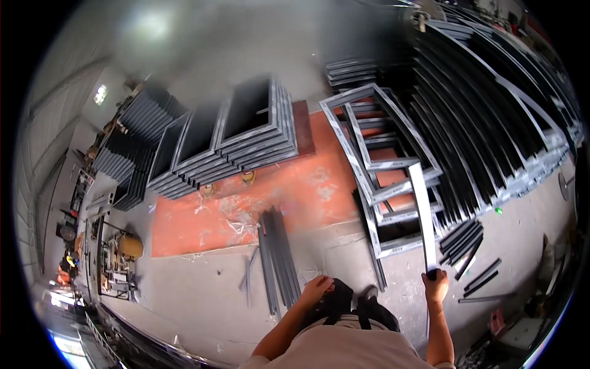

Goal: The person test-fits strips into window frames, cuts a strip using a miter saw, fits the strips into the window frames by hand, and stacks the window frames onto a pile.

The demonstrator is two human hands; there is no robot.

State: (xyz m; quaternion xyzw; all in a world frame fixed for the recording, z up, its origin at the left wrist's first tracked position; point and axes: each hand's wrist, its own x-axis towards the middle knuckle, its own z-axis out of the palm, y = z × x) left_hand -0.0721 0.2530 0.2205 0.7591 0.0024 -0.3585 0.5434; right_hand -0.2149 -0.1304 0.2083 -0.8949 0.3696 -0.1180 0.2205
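Note:
My right hand (pixel 436 286) is closed round the near end of a long, flat profile bar (pixel 423 215). The bar's upper face looks bright white, and its end by my fingers is dark. It points away from me, its far end over the grey window-like frames (pixel 399 165) that stand or lean ahead on the right; whether it touches them I cannot tell. In front of my waist, my left hand (pixel 318 289) has its fingers curled in. What it holds, if anything, is hidden. Just beyond it lies a bundle of long dark bars (pixel 279 258).
Stacked grey frames (pixel 255 138) stand on an orange sheet (pixel 184 230) ahead. Tall rows of dark frames (pixel 467 123) fill the right side. Short dark offcuts (pixel 461 243) and loose bars (pixel 482 275) lie on the floor right of me. A metal rack (pixel 114 258) is at the left.

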